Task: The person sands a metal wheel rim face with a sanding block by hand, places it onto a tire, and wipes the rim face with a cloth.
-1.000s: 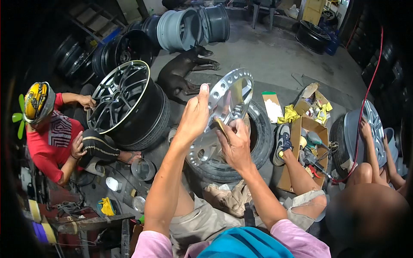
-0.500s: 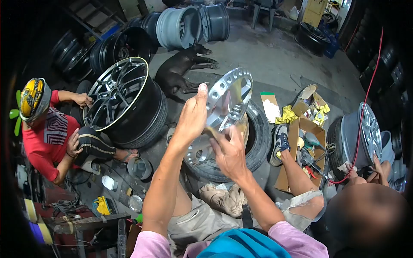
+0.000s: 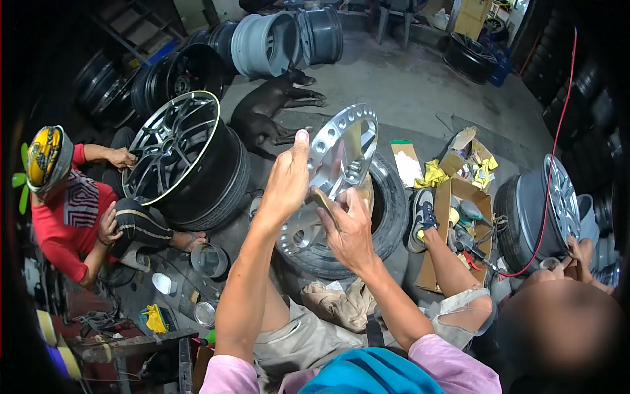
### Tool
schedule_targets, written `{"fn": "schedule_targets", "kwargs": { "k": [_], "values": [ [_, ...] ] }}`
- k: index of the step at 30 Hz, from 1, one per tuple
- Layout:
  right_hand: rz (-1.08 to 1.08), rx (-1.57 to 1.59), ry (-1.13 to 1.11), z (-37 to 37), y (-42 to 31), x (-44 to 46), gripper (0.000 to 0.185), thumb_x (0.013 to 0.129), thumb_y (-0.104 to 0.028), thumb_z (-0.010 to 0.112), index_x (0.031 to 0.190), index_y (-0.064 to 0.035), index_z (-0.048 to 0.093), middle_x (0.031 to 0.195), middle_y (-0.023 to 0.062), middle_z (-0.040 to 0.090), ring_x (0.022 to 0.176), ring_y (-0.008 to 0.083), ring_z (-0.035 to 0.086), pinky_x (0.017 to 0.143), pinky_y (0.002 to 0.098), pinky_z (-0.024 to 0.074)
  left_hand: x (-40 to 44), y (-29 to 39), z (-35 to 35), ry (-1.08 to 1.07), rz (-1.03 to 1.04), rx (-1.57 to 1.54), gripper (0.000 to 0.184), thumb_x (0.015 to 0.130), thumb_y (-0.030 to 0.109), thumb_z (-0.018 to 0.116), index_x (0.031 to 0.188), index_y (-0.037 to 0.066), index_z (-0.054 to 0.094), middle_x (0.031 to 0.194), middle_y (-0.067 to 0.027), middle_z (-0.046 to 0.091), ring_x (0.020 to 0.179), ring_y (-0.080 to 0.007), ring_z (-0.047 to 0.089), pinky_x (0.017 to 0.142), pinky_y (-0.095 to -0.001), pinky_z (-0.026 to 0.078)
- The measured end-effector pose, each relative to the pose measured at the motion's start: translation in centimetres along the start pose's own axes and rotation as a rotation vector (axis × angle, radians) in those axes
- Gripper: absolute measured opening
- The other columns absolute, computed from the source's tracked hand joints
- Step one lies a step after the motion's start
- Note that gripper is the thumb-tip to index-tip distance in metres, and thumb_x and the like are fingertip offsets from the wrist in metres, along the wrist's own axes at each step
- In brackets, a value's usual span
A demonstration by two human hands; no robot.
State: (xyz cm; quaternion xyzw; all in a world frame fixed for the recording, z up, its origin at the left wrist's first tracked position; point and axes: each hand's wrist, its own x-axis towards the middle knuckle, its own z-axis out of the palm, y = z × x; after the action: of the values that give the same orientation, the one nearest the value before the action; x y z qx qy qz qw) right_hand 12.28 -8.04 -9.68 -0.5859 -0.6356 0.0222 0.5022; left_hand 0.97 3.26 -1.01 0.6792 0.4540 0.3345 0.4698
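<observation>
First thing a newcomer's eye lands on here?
The shiny silver wheel disc at the centre, tilted, with the left hand gripping its edge and the right hand holding a thin tan pad at its face. Next, the black dog lying on the floor beyond it. Then, at far left, the yellow cap on a person in a red shirt, beside a big dark wheel.

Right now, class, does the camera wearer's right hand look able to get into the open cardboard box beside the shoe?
Probably not directly: the right hand holds a thin tan piece, and the right leg and shoe stand between it and the cardboard box.
</observation>
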Motion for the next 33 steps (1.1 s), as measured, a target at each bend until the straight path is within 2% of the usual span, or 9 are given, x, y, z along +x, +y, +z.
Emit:
{"fn": "schedule_targets", "kwargs": {
  "k": [3, 5, 8, 9, 11, 16, 19, 21, 33],
  "values": [
    [-0.05, -0.139, 0.014, -0.4, 2.1, 0.9, 0.04, 0.093, -0.021, 0.075, 0.133, -0.0164, 0.075, 0.085, 0.0056, 0.046, 0.083, 0.0245, 0.05, 0.077, 0.0395, 0.0368, 0.3, -1.2, -0.2, -0.015, 0.012, 0.006, 0.082, 0.113, 0.06, 0.026, 0.092, -0.008, 0.066, 0.07, -0.0118, 0.058, 0.073, -0.0201, 0.052, 0.074, -0.0417, 0.046],
    [-0.06, -0.151, 0.02, -0.6, 2.8, 1.1, 0.042, 0.093, -0.023, 0.075, 0.135, -0.0187, 0.074, 0.086, 0.0053, 0.046, 0.084, 0.0241, 0.05, 0.077, 0.0396, 0.0366, 0.4, -1.2, 0.0, 0.004, 0.037, -0.031, 0.078, 0.113, 0.063, 0.03, 0.091, -0.002, 0.07, 0.074, -0.0022, 0.059, 0.069, -0.012, 0.043, 0.066, -0.0325, 0.04],
    [-0.093, -0.157, -0.037, -0.6, 2.9, 0.6, 0.047, 0.092, -0.022, 0.076, 0.139, -0.023, 0.072, 0.088, 0.005, 0.046, 0.085, 0.0233, 0.05, 0.078, 0.0396, 0.0367, 0.0, -0.4, 0.2, 0.019, 0.038, -0.034, 0.078, 0.113, 0.062, 0.031, 0.093, -0.002, 0.071, 0.076, -0.002, 0.059, 0.07, -0.0115, 0.044, 0.067, -0.032, 0.04],
    [-0.093, -0.156, -0.036, -0.8, 3.3, 0.9, 0.047, 0.092, -0.022, 0.076, 0.139, -0.023, 0.072, 0.088, 0.005, 0.046, 0.085, 0.0233, 0.05, 0.078, 0.0396, 0.0367, 0.0, -0.1, 0.1, 0.019, 0.038, -0.032, 0.078, 0.113, 0.062, 0.031, 0.093, -0.002, 0.071, 0.076, -0.002, 0.059, 0.07, -0.0115, 0.044, 0.067, -0.032, 0.04],
    [-0.207, -0.268, -0.003, -1.1, 4.2, 1.7, 0.054, 0.088, -0.018, 0.077, 0.142, -0.022, 0.07, 0.087, 0.0049, 0.045, 0.084, 0.0235, 0.049, 0.078, 0.0395, 0.0364, -0.2, 0.1, 0.1, 0.004, 0.082, 0.0, 0.08, 0.114, 0.059, 0.026, 0.089, -0.007, 0.064, 0.07, -0.0088, 0.054, 0.072, -0.0188, 0.047, 0.072, -0.0398, 0.045],
    [-0.324, -0.286, 0.011, -1.4, 5.8, 2.3, 0.056, 0.086, -0.017, 0.077, 0.141, -0.0248, 0.07, 0.089, 0.0036, 0.045, 0.086, 0.0233, 0.05, 0.081, 0.0391, 0.0384, 0.3, -0.3, 0.2, 0.004, 0.052, -0.009, 0.079, 0.114, 0.058, 0.026, 0.089, -0.007, 0.064, 0.069, -0.0082, 0.053, 0.072, -0.0187, 0.047, 0.072, -0.0395, 0.045],
    [-0.449, -0.437, 0.049, -2.1, 7.7, 4.2, 0.064, 0.083, -0.026, 0.08, 0.145, -0.0327, 0.066, 0.095, 0.001, 0.048, 0.09, 0.0199, 0.052, 0.084, 0.0398, 0.0409, 0.2, -0.2, 0.0, 0.01, 0.066, 0.025, 0.079, 0.114, 0.058, 0.027, 0.087, -0.007, 0.062, 0.069, -0.0086, 0.053, 0.072, -0.019, 0.047, 0.071, -0.0396, 0.044],
    [-0.486, -0.465, 0.06, -2.6, 8.0, 5.4, 0.064, 0.081, -0.027, 0.081, 0.144, -0.032, 0.067, 0.094, 0.001, 0.047, 0.089, 0.02, 0.051, 0.084, 0.039, 0.0409, 0.3, 0.1, 0.0, 0.01, 0.054, 0.062, 0.079, 0.114, 0.059, 0.027, 0.085, -0.007, 0.061, 0.069, -0.009, 0.053, 0.071, -0.0193, 0.047, 0.071, -0.0398, 0.044],
    [-0.528, -0.506, 0.049, -3.4, 7.9, 6.8, 0.059, 0.085, -0.031, 0.078, 0.143, -0.0306, 0.068, 0.095, 0.002, 0.046, 0.092, 0.0212, 0.051, 0.086, 0.0401, 0.0403, 0.5, -0.2, 0.0, 0.011, 0.072, 0.031, 0.078, 0.114, 0.058, 0.027, 0.077, -0.005, 0.055, 0.066, -0.0088, 0.05, 0.068, -0.0194, 0.046, 0.068, -0.0416, 0.042]
  ]
}}
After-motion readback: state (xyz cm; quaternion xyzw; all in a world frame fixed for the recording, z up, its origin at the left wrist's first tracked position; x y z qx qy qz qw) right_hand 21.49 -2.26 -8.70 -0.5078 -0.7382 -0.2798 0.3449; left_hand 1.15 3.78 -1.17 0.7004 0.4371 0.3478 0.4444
